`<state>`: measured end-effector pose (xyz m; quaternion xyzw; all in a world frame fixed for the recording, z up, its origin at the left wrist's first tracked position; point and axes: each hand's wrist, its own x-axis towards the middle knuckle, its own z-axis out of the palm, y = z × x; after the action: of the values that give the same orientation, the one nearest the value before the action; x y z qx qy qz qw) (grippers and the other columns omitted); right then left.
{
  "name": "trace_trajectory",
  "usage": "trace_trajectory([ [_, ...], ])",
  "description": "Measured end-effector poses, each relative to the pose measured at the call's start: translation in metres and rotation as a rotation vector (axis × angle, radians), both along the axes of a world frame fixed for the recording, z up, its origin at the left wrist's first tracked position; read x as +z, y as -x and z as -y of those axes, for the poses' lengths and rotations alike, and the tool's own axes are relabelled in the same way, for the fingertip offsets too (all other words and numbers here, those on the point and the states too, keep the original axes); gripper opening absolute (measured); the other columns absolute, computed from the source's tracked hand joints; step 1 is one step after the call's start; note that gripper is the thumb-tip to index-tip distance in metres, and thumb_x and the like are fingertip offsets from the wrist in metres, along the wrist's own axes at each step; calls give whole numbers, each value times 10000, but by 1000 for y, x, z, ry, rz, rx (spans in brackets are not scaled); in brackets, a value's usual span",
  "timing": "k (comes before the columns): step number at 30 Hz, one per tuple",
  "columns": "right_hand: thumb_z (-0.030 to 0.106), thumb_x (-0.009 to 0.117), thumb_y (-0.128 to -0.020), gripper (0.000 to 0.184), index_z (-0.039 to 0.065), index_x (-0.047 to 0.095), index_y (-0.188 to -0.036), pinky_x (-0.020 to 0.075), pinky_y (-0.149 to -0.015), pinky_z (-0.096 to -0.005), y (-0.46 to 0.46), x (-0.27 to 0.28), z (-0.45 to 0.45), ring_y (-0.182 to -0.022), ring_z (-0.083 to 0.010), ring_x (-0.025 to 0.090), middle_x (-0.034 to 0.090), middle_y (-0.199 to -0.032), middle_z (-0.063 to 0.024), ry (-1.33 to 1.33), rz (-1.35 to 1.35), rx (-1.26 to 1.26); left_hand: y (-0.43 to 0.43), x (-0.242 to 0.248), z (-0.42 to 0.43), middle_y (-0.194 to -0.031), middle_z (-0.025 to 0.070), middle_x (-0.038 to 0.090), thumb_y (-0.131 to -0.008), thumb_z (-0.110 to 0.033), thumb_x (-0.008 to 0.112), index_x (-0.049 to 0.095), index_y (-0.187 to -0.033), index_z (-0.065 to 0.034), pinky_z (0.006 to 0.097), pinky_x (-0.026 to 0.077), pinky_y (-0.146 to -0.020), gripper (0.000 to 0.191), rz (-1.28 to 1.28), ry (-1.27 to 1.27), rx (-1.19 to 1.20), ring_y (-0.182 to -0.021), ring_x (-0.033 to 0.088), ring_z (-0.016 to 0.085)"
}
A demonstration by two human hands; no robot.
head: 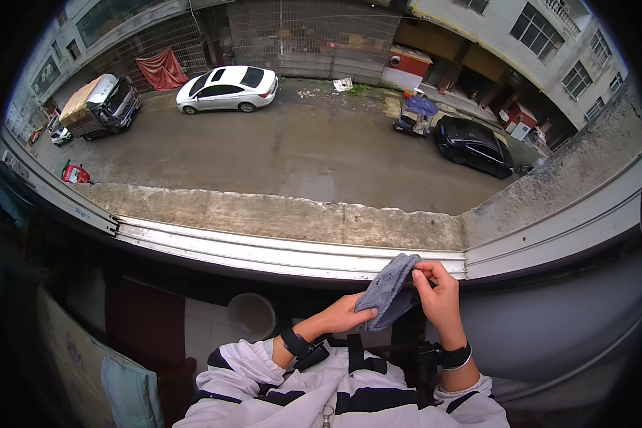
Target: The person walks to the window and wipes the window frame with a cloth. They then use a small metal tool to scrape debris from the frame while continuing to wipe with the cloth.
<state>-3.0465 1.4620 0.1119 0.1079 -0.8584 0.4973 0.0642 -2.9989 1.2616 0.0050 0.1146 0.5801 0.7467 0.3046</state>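
Note:
A grey-blue cloth (388, 291), folded and rumpled, is held up between my two hands just inside the window. My left hand (348, 314) grips its lower left side, thumb in front and the fingers hidden behind the fabric. With thumb and index finger, my right hand (440, 289) pinches the cloth's upper right edge. Behind the cloth runs the white metal window track (278, 249), and the cloth's top overlaps it near the right corner. Whether the cloth touches the track I cannot tell.
Beyond the track lies a rough concrete ledge (267, 211), with a street far below. A bucket (251, 315) stands on the floor at left. A light blue towel (131, 393) hangs over a board (69, 342) at lower left. The window frame's side (562, 235) rises at right.

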Motion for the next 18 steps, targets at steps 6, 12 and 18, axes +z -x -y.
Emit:
trace_trajectory([
  [6,115,670,-893,60,87,675,-945,524,-582,-422,16,-11,40,-673,-352,649,632,-780,-121,-529,-187,260,-17,-9,39,-1176,68,615,-967,-211,612,533,-1291,26,291,453,-970,409,105,79,268,-1075,551,115],
  [12,92,654,-869,57,100,635,-922,515,-527,-403,17,-18,104,-609,-327,637,590,-756,-102,-594,-282,383,-39,11,95,-990,37,626,-949,-219,629,598,-1139,20,273,481,-836,307,48,153,488,-918,557,95],
  [18,66,637,-821,92,95,574,-882,512,-504,-409,20,-26,185,-597,-310,648,581,-741,-104,-584,-353,544,-55,29,148,-1066,55,653,-943,-179,622,588,-1217,39,285,490,-879,352,21,95,677,-962,581,106],
])
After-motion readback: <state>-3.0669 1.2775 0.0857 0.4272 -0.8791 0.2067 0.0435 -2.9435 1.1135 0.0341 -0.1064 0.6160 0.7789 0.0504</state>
